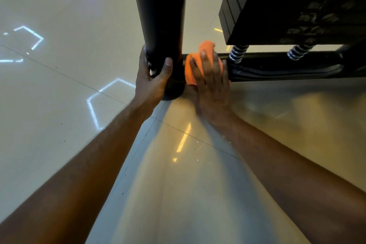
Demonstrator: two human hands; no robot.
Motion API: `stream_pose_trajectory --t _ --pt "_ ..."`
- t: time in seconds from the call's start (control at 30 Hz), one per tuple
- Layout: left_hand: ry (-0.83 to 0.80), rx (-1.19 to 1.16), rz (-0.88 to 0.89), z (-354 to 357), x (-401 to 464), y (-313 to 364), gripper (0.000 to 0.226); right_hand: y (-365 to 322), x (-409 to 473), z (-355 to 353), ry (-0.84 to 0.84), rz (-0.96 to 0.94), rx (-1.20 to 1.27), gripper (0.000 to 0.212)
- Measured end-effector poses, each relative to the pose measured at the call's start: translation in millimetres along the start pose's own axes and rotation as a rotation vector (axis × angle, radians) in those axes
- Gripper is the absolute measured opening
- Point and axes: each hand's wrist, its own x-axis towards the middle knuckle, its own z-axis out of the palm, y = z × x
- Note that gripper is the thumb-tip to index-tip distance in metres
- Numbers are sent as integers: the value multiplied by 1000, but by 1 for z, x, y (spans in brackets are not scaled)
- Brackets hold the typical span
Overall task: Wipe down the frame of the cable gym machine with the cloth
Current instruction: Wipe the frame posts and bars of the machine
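A single head-worn wide-angle view is provided. The scene is viewed from above, steeply downward and forward, along both forearms toward the floor (59,89). The black upright post (160,16) and the base rail (287,65) of the machine are seen at close range, in the upper half. Straight lines are bent toward the edges by the lens

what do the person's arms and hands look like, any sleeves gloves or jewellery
Both forearms are bare right to the bottom edge of the frame, with no sleeves in view. The left hand and right hand wear no gloves, and no watch, wristband or ring shows on either. The right hand is slightly blurred, so small details there cannot be ruled out.
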Motion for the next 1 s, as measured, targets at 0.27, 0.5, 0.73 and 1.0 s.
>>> stream_pose_trajectory --t 0.27,0.5,0.73,1.0 --pt "19 14 16 6 2 -10 72 -44 25 -8 -79 158 158 65" --pt "39 1 6 10 -1 -11 64 14 -2 -17 -94 75 52 68" --pt "108 31 -52 13 -5 -9 64 -9 26 -28 -235 32 126 67" --pt "175 130 -138 19 -32 -14 69 26 20 -58 -355 -10 325 62"
